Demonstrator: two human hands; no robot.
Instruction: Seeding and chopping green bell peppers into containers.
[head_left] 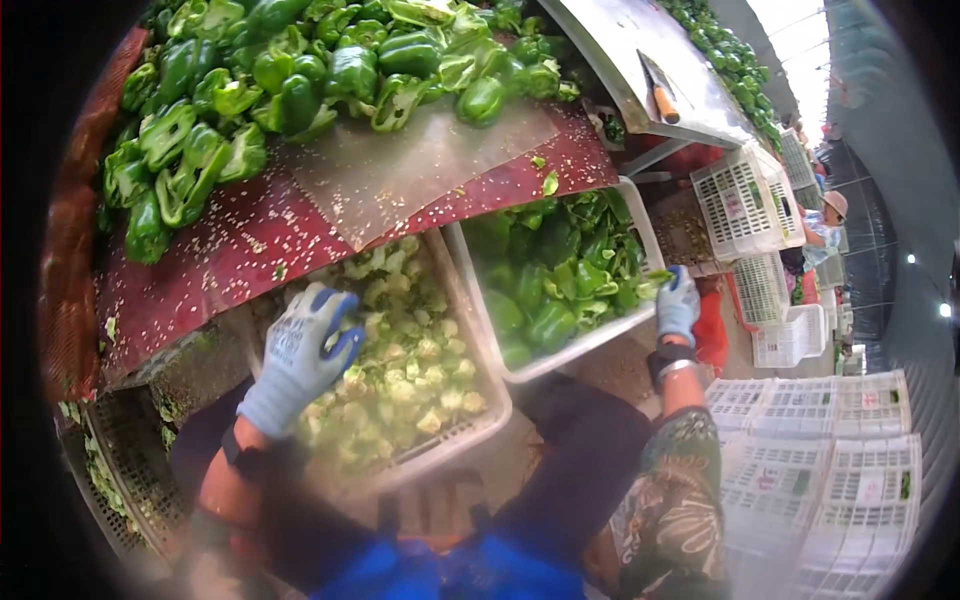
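My left hand (308, 345), in a pale glove with blue fingertips, hovers over a crate (497, 410) of pale green pepper cores (415, 375). Its thumb and fingers are curved apart, with nothing visible between them. At the right rim of a second, white crate (652, 225) is my gloved right hand (678, 308). Its fingers are closed at a light green pepper piece (655, 283), partly hidden by the glove. Hollowed green peppers (560, 265) fill much of that crate.
Many green peppers (350, 75) are heaped on a red, seed-strewn table (200, 265) ahead. A knife with an orange handle (664, 103) lies on a metal surface at the far right. White crates (810, 470) stand at my right; another person (825, 225) is farther off.
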